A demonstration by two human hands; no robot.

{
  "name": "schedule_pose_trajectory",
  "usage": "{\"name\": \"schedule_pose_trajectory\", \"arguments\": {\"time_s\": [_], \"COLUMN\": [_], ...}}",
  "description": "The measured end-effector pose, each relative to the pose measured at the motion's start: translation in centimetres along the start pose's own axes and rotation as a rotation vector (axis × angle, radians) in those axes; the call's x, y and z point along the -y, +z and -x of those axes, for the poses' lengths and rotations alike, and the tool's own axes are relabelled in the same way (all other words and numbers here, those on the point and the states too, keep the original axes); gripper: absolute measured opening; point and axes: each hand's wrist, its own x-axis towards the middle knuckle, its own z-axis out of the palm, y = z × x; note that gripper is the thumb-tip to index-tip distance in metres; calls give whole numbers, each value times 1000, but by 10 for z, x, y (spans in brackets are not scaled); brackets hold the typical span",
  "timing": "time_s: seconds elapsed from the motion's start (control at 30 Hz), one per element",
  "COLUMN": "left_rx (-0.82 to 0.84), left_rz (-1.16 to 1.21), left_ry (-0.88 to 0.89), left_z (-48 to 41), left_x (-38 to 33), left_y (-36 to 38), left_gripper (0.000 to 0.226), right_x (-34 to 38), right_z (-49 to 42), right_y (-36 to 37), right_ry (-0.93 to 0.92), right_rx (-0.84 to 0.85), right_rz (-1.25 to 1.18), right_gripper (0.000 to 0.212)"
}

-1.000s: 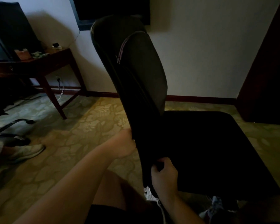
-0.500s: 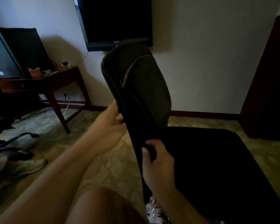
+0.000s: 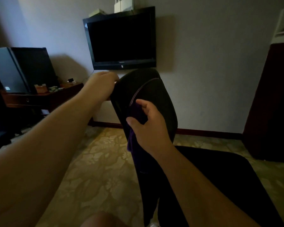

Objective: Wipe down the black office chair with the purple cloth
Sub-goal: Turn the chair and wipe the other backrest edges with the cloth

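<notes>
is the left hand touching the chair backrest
Touching: the head view shows the left hand gripping the top left edge of the chair backrest.

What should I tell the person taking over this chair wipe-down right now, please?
Left hand: gripping the top left edge of the black office chair's backrest, steadying it.
Right hand: shut on the purple cloth, pressed to the backrest's side edge partway down; the cloth's tail hangs below.
Done: cannot be judged; the room is dim.
Left: at least the seat, which the cloth is not touching.
</notes>
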Motion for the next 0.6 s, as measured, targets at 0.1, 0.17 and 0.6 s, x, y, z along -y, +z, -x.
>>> {"name": "schedule_pose_trajectory", "arguments": {"time_s": [0.1, 0.17, 0.6], "left_rx": [37, 53, 171], "left_rz": [-141, -398, -1022], "left_ry": [-78, -39, 84], "left_z": [-29, -51, -85], "left_x": [-15, -15, 6], "left_y": [6, 11, 27], "left_gripper": [22, 21, 39], "right_x": [-4, -2, -19], "right_z": [1, -2, -44], "right_y": [0, 0, 26], "right_ry": [-31, -52, -264], "right_rx": [-25, -28, -88], "right_rz": [59, 83, 272], "right_gripper": [47, 44, 19]}}
